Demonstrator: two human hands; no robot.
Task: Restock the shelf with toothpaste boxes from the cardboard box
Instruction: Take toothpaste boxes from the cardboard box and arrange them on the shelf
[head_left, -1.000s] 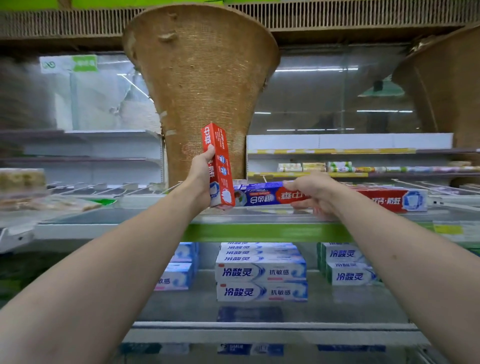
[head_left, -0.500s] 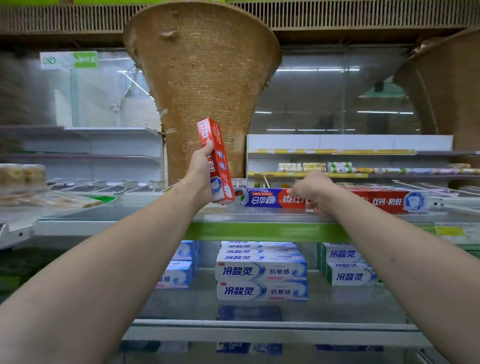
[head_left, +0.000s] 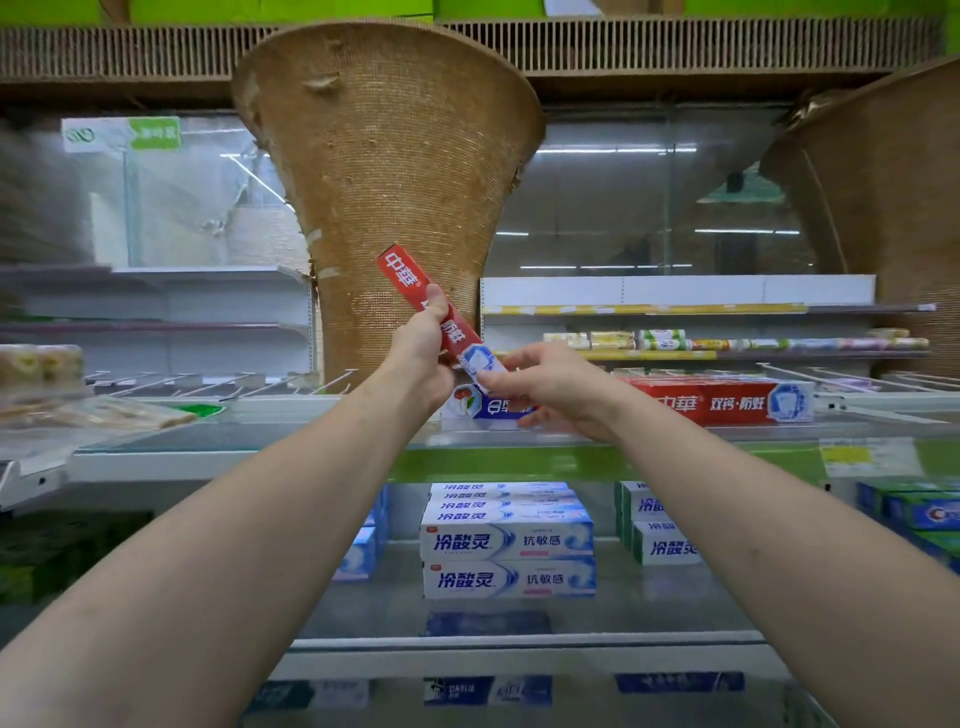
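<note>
**Head view.** The step in hand appears to be placement. One red toothpaste box (head_left: 410, 280), a long slim carton with white lettering, is held in the air above the top glass shelf (head_left: 675, 460) with its green front strip, and it is not yet set down.

- **Left hand:** The left hand (head_left: 421, 353) grips the carton round its middle, fingers curled and thumb on the printed face. The carton is tilted, its upper end up to the left and its white-printed lower end down to the right.
- **Right hand:** The right hand (head_left: 561, 389), just right of the left, pinches that lower end between thumb and forefinger.
- **On the shelf:** Directly below both hands a blue-and-white toothpaste box (head_left: 480, 408) lies flat, lengthwise left to right. To its right a row of red toothpaste cartons (head_left: 727, 402) lies the same way.
- **Next move:** This probably calls for turning the held carton level, lettering to the near side. It would then be lowered onto or beside the lying boxes without knocking the blue one.
- **Surroundings:** White toothpaste boxes (head_left: 506, 540) are stacked on the shelf below. A woven tan cone-shaped column (head_left: 389, 182) rises behind. The cardboard box is out of view.
</note>
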